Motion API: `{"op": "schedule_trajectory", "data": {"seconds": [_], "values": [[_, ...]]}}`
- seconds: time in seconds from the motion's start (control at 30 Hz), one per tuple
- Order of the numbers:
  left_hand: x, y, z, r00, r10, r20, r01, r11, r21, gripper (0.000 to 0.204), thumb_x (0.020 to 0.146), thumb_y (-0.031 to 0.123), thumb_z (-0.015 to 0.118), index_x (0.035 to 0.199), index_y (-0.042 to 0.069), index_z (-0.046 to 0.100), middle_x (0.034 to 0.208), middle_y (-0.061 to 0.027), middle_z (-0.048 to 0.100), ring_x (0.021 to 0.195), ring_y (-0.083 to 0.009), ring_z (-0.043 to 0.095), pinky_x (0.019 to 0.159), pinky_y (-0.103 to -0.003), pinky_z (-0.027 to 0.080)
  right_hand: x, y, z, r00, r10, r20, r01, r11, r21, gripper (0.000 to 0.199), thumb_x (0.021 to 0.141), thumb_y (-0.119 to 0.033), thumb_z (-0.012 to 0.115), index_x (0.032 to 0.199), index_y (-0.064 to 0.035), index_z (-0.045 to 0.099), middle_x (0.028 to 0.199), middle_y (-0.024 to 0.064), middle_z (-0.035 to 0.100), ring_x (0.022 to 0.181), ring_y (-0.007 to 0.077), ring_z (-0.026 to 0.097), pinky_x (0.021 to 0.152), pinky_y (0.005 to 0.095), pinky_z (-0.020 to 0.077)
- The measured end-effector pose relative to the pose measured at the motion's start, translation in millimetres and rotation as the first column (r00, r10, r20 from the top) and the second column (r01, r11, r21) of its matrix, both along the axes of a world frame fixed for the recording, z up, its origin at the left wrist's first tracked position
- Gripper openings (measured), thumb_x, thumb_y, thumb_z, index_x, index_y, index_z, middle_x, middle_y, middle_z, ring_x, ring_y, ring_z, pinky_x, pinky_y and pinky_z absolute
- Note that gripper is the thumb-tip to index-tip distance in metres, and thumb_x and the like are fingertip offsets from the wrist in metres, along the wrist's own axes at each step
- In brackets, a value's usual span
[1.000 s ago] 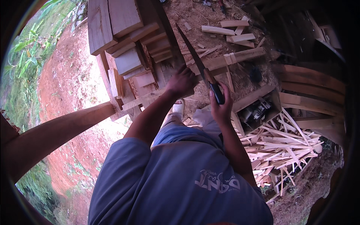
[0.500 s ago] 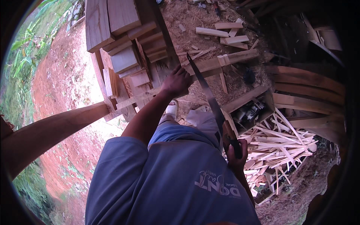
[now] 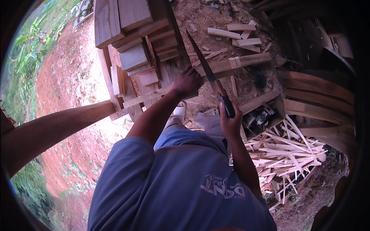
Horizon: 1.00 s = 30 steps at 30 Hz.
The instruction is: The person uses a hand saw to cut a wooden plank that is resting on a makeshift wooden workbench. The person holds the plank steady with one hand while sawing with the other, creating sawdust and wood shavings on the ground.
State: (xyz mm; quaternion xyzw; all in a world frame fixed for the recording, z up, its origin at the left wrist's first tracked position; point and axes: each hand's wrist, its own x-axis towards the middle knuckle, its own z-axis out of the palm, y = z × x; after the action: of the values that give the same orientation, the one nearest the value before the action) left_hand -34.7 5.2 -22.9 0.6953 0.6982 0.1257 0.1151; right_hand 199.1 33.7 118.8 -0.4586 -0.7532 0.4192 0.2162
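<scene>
A long knife [image 3: 204,65] is being held raised in the clenched right grip [image 3: 230,122] while an upright wood piece [image 3: 169,73] is being steadied under the left grip [image 3: 187,81], with many split sticks [image 3: 285,154] already piled below the right grip.

I'm looking down on an open-air woodworking spot, a rough outdoor workshop beside a red dirt path [image 3: 73,73] with green plants [image 3: 27,50] along it. Stacked sawn planks and blocks [image 3: 131,38] stand on sawdust-strewn ground [image 3: 200,19], with offcuts [image 3: 239,34] scattered about. A heap of thin split wood strips [image 3: 285,154] lies to one side, near thick curved boards [image 3: 320,96].
</scene>
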Motion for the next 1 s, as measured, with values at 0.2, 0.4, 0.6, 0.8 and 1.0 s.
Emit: {"op": "schedule_trajectory", "data": {"seconds": [0.2,0.4,0.6,0.8,1.0], "values": [[1.3,0.1,-1.8,1.0,0.013,0.012,-0.014,0.998,0.054,0.037,0.1,0.039,0.058,0.109,0.005,0.069,0.11,-0.0108,0.07,0.126,-0.0284,0.058,0.129,-0.048,0.028,-11.0,3.1,-16.1,0.999,0.022,-0.028,-0.023,0.999,-0.037,0.025,0.1,-0.023,0.073,0.089,-0.0018,0.065,0.066,0.0099,0.061,0.059,0.0195,0.064,0.058,0.0374,0.0468],[2.9,2.1,-3.1,1.0,0.03,0.0,-0.03,0.999,0.042,0.033,0.099,0.036,0.059,0.108,0.005,0.068,0.111,-0.0112,0.069,0.128,-0.028,0.058,0.129,-0.047,0.027,38.4,-23.3,-5.5,0.999,-0.032,0.03,0.035,0.996,-0.08,0.021,0.099,-0.022,0.074,0.093,-0.0027,0.069,0.069,0.0084,0.065,0.064,0.0185,0.066,0.062,0.037,0.0486],[3.3,1.2,-1.5,0.999,0.043,0.032,-0.042,0.999,-0.004,0.032,0.1,0.035,0.059,0.11,0.006,0.066,0.11,-0.012,0.068,0.126,-0.0283,0.058,0.13,-0.047,0.027,144.1,-89.0,67.1,0.962,-0.143,0.234,0.107,0.981,0.163,0.023,0.095,-0.024,0.077,0.105,-0.0044,0.074,0.076,0.0088,0.07,0.067,0.0231,0.068,0.068,0.0355,0.0529],[3.6,3.7,0.1,0.996,0.06,0.065,-0.061,0.998,0.011,0.04,0.103,0.043,0.059,0.109,0.004,0.066,0.11,-0.0148,0.068,0.126,-0.0302,0.059,0.13,-0.046,0.027,155.5,-95.4,107.8,0.936,-0.023,0.351,0.015,1.0,0.026,0.02,0.093,-0.019,0.076,0.106,-0.0042,0.072,0.081,0.0098,0.07,0.075,0.0282,0.069,0.073,0.0409,0.0514],[3.0,10.6,1.9,0.994,0.084,0.066,-0.085,0.996,0.013,0.036,0.1,0.04,0.062,0.107,0.005,0.067,0.104,-0.0123,0.07,0.12,-0.0286,0.062,0.129,-0.046,0.029,127.7,-69.3,65.5,0.977,-0.057,0.207,0.049,0.998,0.043,0.023,0.095,-0.021,0.076,0.106,-0.0018,0.069,0.08,0.0105,0.064,0.069,0.0227,0.062,0.065,0.0367,0.0451]]}}
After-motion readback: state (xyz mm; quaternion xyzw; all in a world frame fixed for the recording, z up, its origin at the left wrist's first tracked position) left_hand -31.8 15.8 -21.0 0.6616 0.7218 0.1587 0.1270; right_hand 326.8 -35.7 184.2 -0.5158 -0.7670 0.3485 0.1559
